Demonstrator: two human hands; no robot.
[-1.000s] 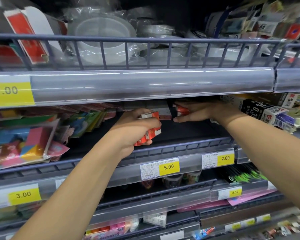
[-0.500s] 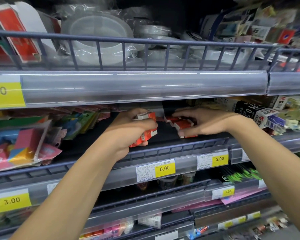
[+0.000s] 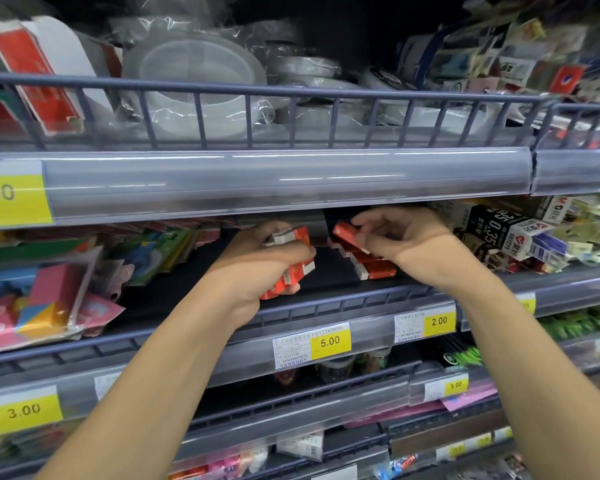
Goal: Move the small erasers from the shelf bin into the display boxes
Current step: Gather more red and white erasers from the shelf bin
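Small red-sleeved white erasers are on the dark middle shelf [image 3: 326, 275]. My left hand [image 3: 257, 261] grips a bunch of several erasers [image 3: 293, 271], held just above the shelf's front rail. My right hand [image 3: 406, 237] pinches one red eraser [image 3: 343, 232] between thumb and fingers, lifted a little off the shelf. Under that hand a small heap of loose erasers [image 3: 371, 265] lies on the shelf. No display box is plainly visible.
Colourful packets [image 3: 49, 296] fill the shelf's left part; black and white boxes [image 3: 499, 230] crowd its right. The upper shelf's price rail [image 3: 284, 178] overhangs both hands. Tape rolls [image 3: 194, 84] sit above, more stocked shelves with yellow price tags [image 3: 329, 341] below.
My right hand drew several erasers forward from the back of the shelf, then lifted one out of the heap. My left hand kept its bunch and barely moved.
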